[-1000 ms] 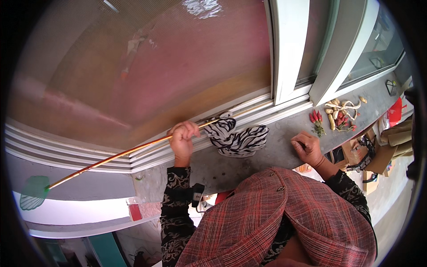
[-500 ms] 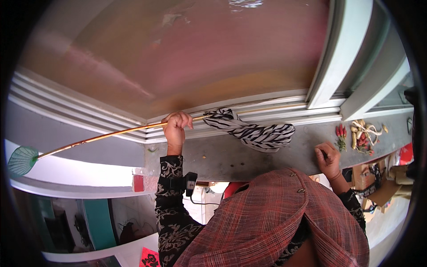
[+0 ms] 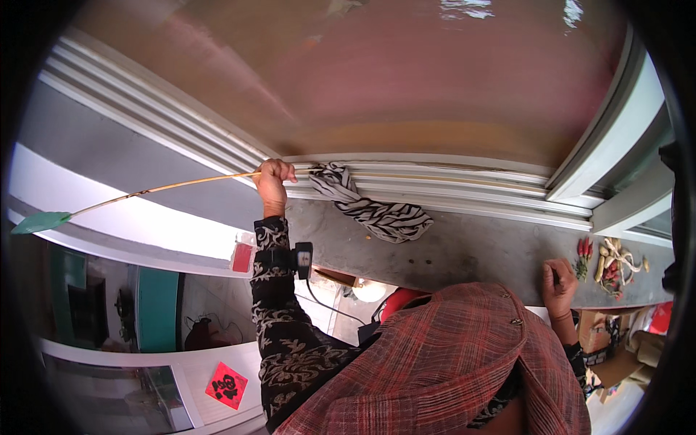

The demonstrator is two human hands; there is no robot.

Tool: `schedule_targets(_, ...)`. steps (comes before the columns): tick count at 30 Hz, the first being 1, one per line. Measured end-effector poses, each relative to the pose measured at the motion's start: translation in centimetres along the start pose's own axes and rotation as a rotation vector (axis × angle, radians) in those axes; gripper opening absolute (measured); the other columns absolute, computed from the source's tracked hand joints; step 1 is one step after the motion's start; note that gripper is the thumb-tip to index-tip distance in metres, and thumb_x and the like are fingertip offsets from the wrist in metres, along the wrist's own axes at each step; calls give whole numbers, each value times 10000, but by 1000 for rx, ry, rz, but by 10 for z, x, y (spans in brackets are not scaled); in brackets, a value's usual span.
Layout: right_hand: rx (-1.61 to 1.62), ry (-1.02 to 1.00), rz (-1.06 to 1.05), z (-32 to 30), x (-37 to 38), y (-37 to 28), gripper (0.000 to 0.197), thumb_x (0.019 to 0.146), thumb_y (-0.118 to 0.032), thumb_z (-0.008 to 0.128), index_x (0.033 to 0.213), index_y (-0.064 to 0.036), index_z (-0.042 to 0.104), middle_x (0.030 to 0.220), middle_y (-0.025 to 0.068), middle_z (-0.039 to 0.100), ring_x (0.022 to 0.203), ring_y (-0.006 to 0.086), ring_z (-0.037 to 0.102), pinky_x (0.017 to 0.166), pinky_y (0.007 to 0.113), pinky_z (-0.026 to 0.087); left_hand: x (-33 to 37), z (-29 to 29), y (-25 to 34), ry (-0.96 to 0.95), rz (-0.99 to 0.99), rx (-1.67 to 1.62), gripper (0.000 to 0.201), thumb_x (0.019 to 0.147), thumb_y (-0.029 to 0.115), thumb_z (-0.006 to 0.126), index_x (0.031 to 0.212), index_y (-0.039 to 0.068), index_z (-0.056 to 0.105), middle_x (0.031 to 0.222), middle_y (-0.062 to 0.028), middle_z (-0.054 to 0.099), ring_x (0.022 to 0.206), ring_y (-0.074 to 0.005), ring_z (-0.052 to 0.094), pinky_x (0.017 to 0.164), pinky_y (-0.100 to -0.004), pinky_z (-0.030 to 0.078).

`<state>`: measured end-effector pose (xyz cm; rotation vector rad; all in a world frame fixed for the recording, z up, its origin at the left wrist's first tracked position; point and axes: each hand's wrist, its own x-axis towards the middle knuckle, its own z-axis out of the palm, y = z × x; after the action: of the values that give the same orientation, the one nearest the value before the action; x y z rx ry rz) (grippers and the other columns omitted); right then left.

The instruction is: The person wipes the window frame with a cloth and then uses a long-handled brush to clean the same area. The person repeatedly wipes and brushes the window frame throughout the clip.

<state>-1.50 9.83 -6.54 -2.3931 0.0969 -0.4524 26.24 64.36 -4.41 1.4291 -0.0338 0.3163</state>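
Note:
My left hand (image 3: 272, 181) is closed round the thin bamboo-like handle of a fly swatter (image 3: 167, 186) with a green head (image 3: 45, 221) out to the left. Just right of my fist, the handle's other end meets a black-and-white striped cloth (image 3: 384, 217). That cloth is bunched and twisted, its upper end on the white window track (image 3: 449, 181) and its lower end hanging over the grey sill (image 3: 464, 250). My right hand (image 3: 559, 284) rests in a loose fist by the sill's near edge, at the right, with nothing seen in it.
Red chillies (image 3: 584, 254) and a cluster of dried pods (image 3: 612, 264) lie on the sill at the right. A large window pane (image 3: 435, 87) stands beyond the track. Cardboard boxes (image 3: 598, 333) are below right. A red paper diamond (image 3: 226, 386) is at lower left.
The view has shifted, so the sill and chillies sit further right and lower. My left hand keeps its grip on the swatter, whose head now shows nearly edge-on. My right hand stays curled.

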Motion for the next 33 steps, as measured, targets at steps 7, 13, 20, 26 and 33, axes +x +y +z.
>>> schedule_targets(7, -40, 19, -30, 3, -1, 3, 31, 849, 1, 627, 853, -30, 620, 767, 116, 591, 666, 264, 596, 596, 330, 466, 2, -10, -1, 0, 72, 36, 320, 813, 73, 409, 513, 59, 301, 504, -90, 344, 470, -236, 415, 416, -340, 398)
schedule_targets(13, -73, 14, -43, 3, -2, 8, 35, 846, 3, 624, 849, -32, 622, 770, 126, 592, 669, 278, 603, 603, 331, 473, 5, -25, -4, 198, 132, -6, 340, 836, 40, 382, 508, 54, 294, 490, -92, 347, 434, -215, 401, 373, -320, 371)
schedule_targets(20, -79, 29, -45, 3, -4, 7, 24, 855, -19, 632, 849, -38, 619, 774, 119, 593, 672, 277, 603, 605, 334, 479, 18, -33, -1, 267, 62, 17, 298, 849, 104, 424, 564, 44, 363, 503, -60, 323, 465, -226, 424, 385, -344, 370)
schedule_targets(26, -85, 27, -45, 4, -1, 9, 24, 853, -22, 632, 854, -44, 625, 790, 123, 606, 680, 284, 612, 611, 340, 485, 14, -28, 6, 194, 93, 35, 352, 842, 101, 429, 525, 88, 276, 491, -54, 307, 451, -212, 405, 386, -327, 348)
schedule_targets(33, -71, 14, -35, 4, -2, 8, 23, 863, -2, 627, 853, -19, 615, 780, 119, 587, 681, 259, 586, 622, 323, 468, 29, -36, 19, 274, -8, 55, 335, 839, 113, 436, 532, 77, 306, 495, -72, 330, 466, -228, 431, 389, -319, 339)
